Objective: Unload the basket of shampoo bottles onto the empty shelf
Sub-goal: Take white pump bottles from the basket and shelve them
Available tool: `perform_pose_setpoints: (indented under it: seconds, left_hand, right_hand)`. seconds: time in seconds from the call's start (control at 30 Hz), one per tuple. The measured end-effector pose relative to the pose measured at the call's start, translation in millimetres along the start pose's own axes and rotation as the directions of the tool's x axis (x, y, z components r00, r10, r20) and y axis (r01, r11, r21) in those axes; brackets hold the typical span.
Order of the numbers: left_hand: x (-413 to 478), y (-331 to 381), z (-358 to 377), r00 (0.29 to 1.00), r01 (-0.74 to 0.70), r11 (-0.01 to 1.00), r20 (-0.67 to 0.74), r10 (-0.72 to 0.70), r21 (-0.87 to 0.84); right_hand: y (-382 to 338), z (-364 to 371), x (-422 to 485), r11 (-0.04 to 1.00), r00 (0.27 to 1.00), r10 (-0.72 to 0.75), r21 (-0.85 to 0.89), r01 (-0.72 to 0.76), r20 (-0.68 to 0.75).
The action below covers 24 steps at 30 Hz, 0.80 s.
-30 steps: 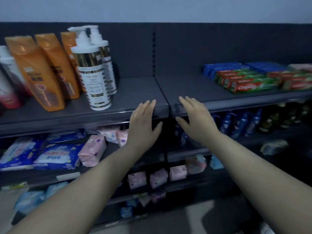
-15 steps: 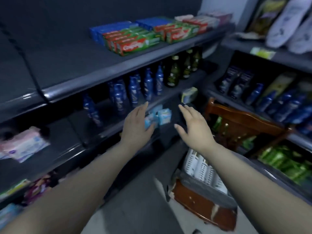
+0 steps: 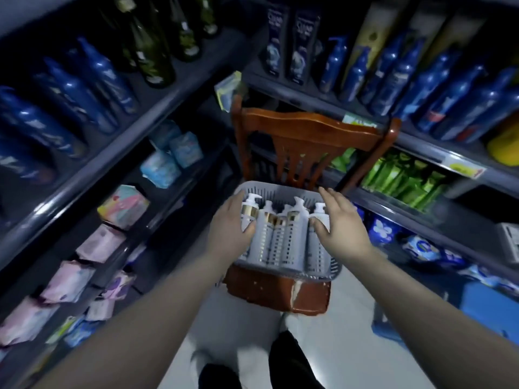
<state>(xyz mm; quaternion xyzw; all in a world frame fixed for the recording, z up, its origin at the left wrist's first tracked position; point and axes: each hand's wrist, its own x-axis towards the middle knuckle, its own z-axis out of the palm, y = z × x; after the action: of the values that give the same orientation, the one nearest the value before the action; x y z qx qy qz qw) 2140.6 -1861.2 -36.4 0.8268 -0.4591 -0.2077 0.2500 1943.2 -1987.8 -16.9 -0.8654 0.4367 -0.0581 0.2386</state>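
Note:
A grey slotted basket point(image 3: 280, 189) sits on the seat of a wooden chair point(image 3: 306, 127) in the aisle below me. Several white pump shampoo bottles point(image 3: 289, 237) with gold bands lie side by side in it, pumps pointing away from me. My left hand point(image 3: 230, 223) is at the basket's left side, fingers spread, thumb resting across the leftmost bottle. My right hand point(image 3: 339, 223) is at the right side, thumb on the rightmost bottle, fingers extended over the rim. Neither hand has closed around a bottle. The upper shelf with the placed bottles is out of view.
Stocked shelves close in on both sides: blue bottles point(image 3: 92, 80) and pink packs point(image 3: 98, 242) at left, more blue bottles point(image 3: 449, 94) and green packs point(image 3: 401, 175) at right. A blue stool point(image 3: 488, 307) stands on the pale floor at right. My feet are below.
My view has swung from the upper shelf rightward and down to the chair. Both hands dropped from shelf height onto the outer bottles in the basket.

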Motion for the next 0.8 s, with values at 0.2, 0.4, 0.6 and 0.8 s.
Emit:
perform_pose_setpoints:
  seconds: [0.2,0.4,0.6,0.8]
  left_hand:
    - [19,-13,81,0.986,0.081,0.997,0.146,-0.082,0.008]
    - [60,-42,165,0.931,0.191,0.976,0.334,-0.146,-0.105]
    - [94,-55,231,0.845,0.350,0.920,0.483,-0.229,-0.177]
    - [114,-48,250,0.822,0.444,0.888,0.451,-0.348,-0.124]
  right_hand:
    - [65,51,6,0.989,0.984,0.147,0.019,-0.149,0.098]
    - [111,111,23,0.966,0.966,0.226,0.100,-0.239,0.123]
    - [131,169,44,0.935,0.933,0.301,0.133,-0.329,0.198]
    - [138,191,57,0.866,0.870,0.440,0.152,-0.476,0.222]
